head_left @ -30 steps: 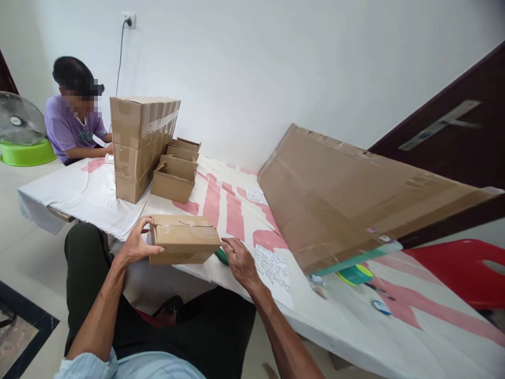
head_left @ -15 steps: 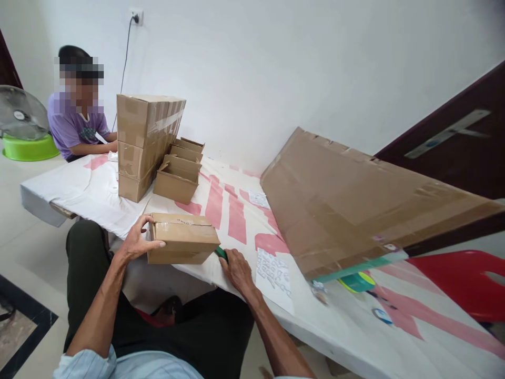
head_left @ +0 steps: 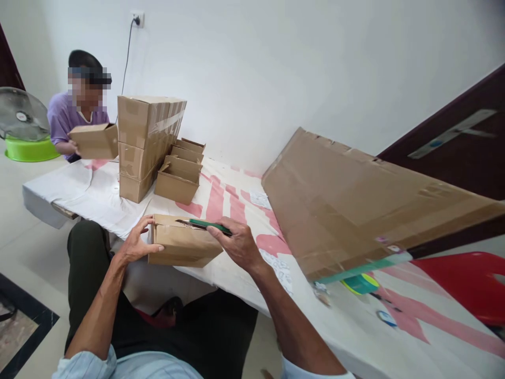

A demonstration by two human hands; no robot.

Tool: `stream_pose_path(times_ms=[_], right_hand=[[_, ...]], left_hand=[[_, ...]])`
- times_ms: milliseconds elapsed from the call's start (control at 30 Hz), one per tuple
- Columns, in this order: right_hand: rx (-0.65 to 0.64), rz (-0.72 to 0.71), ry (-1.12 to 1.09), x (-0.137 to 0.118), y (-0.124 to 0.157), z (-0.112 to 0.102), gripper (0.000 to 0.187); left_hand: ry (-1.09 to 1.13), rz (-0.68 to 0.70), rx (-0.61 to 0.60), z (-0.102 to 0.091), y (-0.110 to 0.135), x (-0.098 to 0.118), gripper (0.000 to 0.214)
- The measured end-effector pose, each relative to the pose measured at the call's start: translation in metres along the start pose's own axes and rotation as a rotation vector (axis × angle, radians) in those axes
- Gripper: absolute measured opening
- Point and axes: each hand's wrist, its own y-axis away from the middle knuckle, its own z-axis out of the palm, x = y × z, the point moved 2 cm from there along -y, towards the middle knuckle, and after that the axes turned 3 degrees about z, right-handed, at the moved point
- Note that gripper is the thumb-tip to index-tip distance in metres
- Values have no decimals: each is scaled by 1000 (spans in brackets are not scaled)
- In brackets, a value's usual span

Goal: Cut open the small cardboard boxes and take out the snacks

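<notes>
A small taped cardboard box (head_left: 182,243) lies at the near edge of the table. My left hand (head_left: 136,243) grips its left end, thumb on the front and fingers curled on top. My right hand (head_left: 235,243) is closed on a green-handled utility knife (head_left: 205,225). The blade end of the knife rests on the tape seam along the top of the box.
A stack of taped boxes (head_left: 145,142) and open small boxes (head_left: 177,176) stand farther back. A large flat cardboard sheet (head_left: 355,205) leans over the table at right, with a green tape roll (head_left: 360,283) under its edge. Another person (head_left: 74,116) at the far left holds a box (head_left: 94,140).
My right hand picked the green knife off the table beside the box and brought it onto the box top. The person at the far left has lifted a box.
</notes>
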Motion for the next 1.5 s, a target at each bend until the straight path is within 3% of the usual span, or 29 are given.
stream_pose_path(times_ms=[133, 333, 867, 1100, 1200, 1333, 1400, 1500], right_hand=[[-144, -113, 85, -20, -22, 5, 31], [-265, -152, 189, -26, -38, 5, 29], [-398, -256, 549, -37, -59, 4, 33], [-437, -186, 690, -14, -58, -8, 45], [-383, -151, 490, 5, -49, -28, 45], [-76, -39, 265, 41, -27, -54, 42], [64, 40, 242, 65, -7, -53, 43], [151, 133, 259, 104, 30, -25, 46]], left_hand=[[16, 13, 6, 2, 2, -1, 71], [7, 50, -4, 5, 3, 2, 72], [-85, 115, -9, 5, 4, 5, 73], [-92, 129, -33, 7, 4, -4, 79], [-104, 122, -47, 4, 4, -3, 86], [-85, 88, -58, -9, 6, 0, 95], [-68, 70, -58, -17, 7, -1, 99], [-45, 51, -57, -28, 7, -4, 107]])
